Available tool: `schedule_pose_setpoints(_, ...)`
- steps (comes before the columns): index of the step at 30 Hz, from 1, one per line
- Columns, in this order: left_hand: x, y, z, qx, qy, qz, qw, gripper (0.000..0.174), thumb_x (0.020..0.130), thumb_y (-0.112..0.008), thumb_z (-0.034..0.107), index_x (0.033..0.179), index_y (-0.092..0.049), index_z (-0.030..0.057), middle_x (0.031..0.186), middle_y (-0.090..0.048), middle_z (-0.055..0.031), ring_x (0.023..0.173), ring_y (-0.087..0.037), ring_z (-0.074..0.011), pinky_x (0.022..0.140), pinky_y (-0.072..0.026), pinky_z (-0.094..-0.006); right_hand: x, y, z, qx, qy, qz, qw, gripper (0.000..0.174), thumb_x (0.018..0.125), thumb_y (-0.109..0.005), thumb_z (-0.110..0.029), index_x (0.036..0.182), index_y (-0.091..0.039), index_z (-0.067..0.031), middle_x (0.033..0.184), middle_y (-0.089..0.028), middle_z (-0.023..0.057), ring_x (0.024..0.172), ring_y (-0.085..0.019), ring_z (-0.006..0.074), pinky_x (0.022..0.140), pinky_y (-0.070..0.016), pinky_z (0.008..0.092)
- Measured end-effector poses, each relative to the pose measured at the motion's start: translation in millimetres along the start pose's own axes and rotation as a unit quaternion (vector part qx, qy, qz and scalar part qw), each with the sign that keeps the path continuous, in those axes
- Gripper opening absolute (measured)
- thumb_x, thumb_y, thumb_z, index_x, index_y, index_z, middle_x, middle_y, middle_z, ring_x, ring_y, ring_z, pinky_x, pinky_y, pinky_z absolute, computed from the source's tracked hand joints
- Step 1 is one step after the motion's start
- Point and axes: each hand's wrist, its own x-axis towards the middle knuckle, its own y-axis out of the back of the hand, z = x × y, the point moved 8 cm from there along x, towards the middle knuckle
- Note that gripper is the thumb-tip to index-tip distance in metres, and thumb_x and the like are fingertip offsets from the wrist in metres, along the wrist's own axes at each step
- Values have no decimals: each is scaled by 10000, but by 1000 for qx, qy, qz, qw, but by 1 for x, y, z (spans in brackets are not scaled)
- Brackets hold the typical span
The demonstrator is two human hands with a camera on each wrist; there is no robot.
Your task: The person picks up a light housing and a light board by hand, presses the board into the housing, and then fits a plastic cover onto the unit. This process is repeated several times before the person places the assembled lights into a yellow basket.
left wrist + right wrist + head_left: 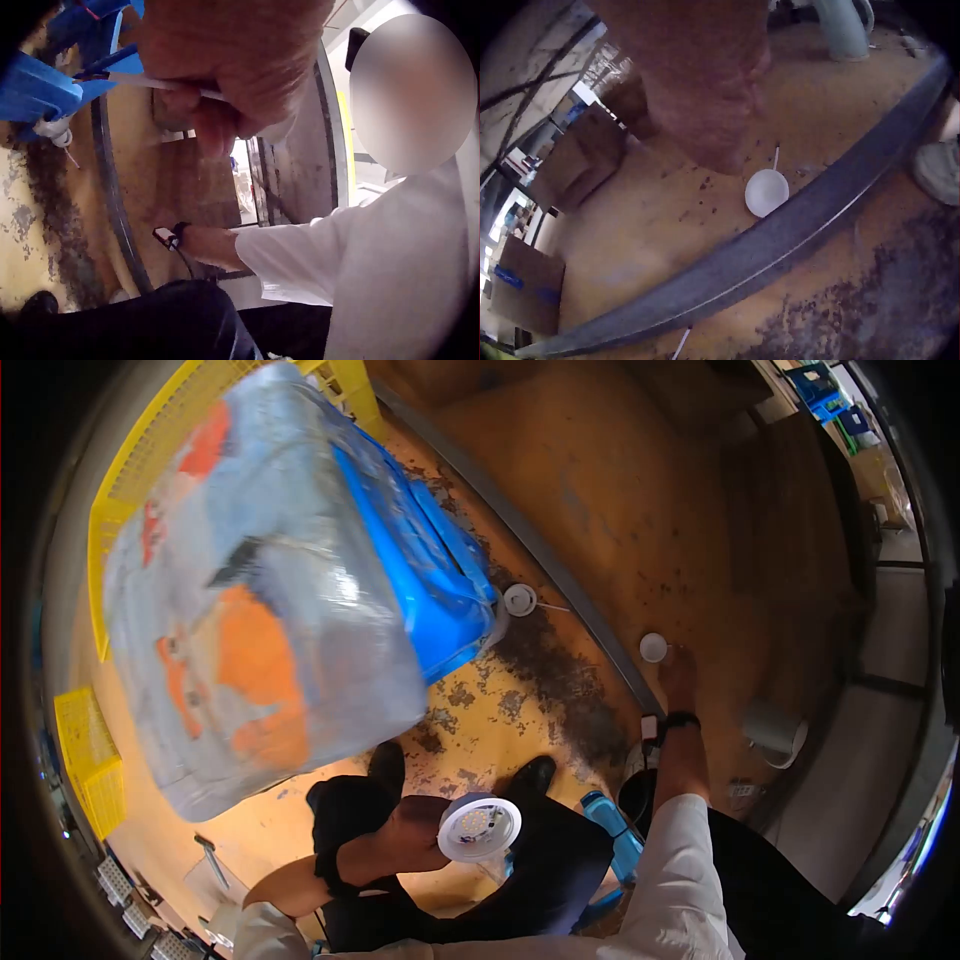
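**Left hand** (405,842): the fingers are curled round the rim of a round white plastic LED lamp disc (480,827). They hold it close to the body above the dark-trousered lap, with its diode face turned up. In the left wrist view, the thumb and fingers (225,67) pinch the disc's thin white edge (169,84). The grip is firm and narrow.

**Right hand** (678,675): the arm is stretched out and the hand holds nothing. Its fingers lie close together and point down at a small round white plastic cap (653,648) on the orange-brown floor (620,470). In the right wrist view, the fingertips (731,154) stand just above and beside the cap (766,193). Whether they touch it cannot be told. A thin white stem (775,157) projects from the cap on the fingertip side. A black wristband (681,719) sits on this wrist.

**Surroundings**
- A long grey metal strip (560,575) runs across the floor just on the wrist side of the cap, between the fingertips and the person's body.
- A second round white fitting (520,600) lies across that strip, well to the left of the right fingers. It is just beside the corner of a blue plastic crate (430,575).
- The crate carries a large clear plastic bag (260,600) with orange and grey contents. A yellow mesh crate (140,460) is behind it.
- A pale grey cylinder (775,730) lies to the right of the right wrist, apart from it.
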Motion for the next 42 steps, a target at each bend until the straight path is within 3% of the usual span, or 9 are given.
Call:
schedule_pose_setpoints(13, 33, 4, -52, -31, 20, -20, 999, 218, 698, -729, 49, 907, -667, 57, 914, -674, -91, 789, -669, -227, 685, -530, -282, 58, -76, -8, -122, 80, -212, 966, 820, 601, -776, -123, 1321, -386, -168, 1327, -395, 128, 1103, -501, 350, 885, -488, 426)
schedule_pose_setpoints(23, 38, -8, -72, -109, 72, 2, 991, 232, 754, -682, 26, 985, -659, 27, 933, -680, -100, 854, -664, -201, 749, -517, -293, 46, -78, 13, -189, 101, -189, 958, 760, 622, -745, -174, 1300, -403, -153, 1222, -476, 148, 1123, -484, 352, 906, -448, 451)
schedule_pose_setpoints(26, 34, -20, -88, -248, 214, -7, 945, 223, 763, -675, 26, 985, -658, 28, 930, -676, -88, 866, -655, -185, 759, -509, -294, 50, -2, -5, -32, 82, 2, 996, 786, 648, -732, -189, 1337, -362, -104, 1224, -476, 168, 1125, -482, 359, 910, -447, 433)
schedule_pose_setpoints(27, 45, -15, -75, -193, 109, -2, 975, 375, 786, -667, 7, 1137, -535, -21, 951, -674, -94, 765, -647, -108, 651, -539, -246, 45, 27, -22, -8, 84, 9, 996, 805, 645, -733, -185, 1347, -351, -86, 1222, -482, 176, 1124, -484, 359, 907, -449, 426)
schedule_pose_setpoints(31, 74, -11, -60, -148, 70, 56, 985, 351, 783, -620, -41, 1121, -526, -33, 929, -679, -98, 780, -629, -83, 680, -525, -236, -21, 135, -124, 98, 271, 104, 952, 810, 649, -733, -169, 1356, -352, -62, 1199, -501, 186, 1088, -513, 351, 888, -464, 419)
schedule_pose_setpoints(34, 81, -31, -87, -110, 184, 14, 977, 269, 792, -605, -43, 1048, -521, -35, 955, -664, -124, 854, -632, -115, 744, -514, -247, -76, 185, -197, 180, 318, 24, 931, 797, 635, -742, -158, 1338, -383, -51, 1146, -540, 178, 1049, -547, 343, 871, -478, 401)
schedule_pose_setpoints(35, 87, -32, -83, -182, 111, 57, 975, 196, 795, -595, -53, 967, -505, -24, 1040, -620, -136, 1011, -587, -141, 780, -501, -270, -94, 195, -216, 239, 352, 8, 905, 792, 633, -743, -158, 1333, -391, -44, 1133, -549, 178, 1033, -559, 338, 864, -483, 392)
schedule_pose_setpoints(38, 85, -47, -89, -269, 101, 67, 956, 363, 809, -667, 97, 1109, -495, -11, 871, -534, -41, 778, -594, -98, 624, -465, -261, -143, 199, -268, 266, 476, -43, 837, 865, 649, -773, -255, 1355, -340, -8, 1041, -555, 220, 927, -594, 349, 735, -528, 375)
schedule_pose_setpoints(42, 85, -44, -78, -236, 95, 2, 967, 382, 833, -635, 129, 1150, -462, 4, 853, -496, -10, 797, -497, -66, 677, -428, -246, -164, 194, -287, 306, 490, -52, 815, 857, 674, -766, -258, 1355, -325, 18, 1026, -555, 220, 851, -606, 353, 698, -531, 380)
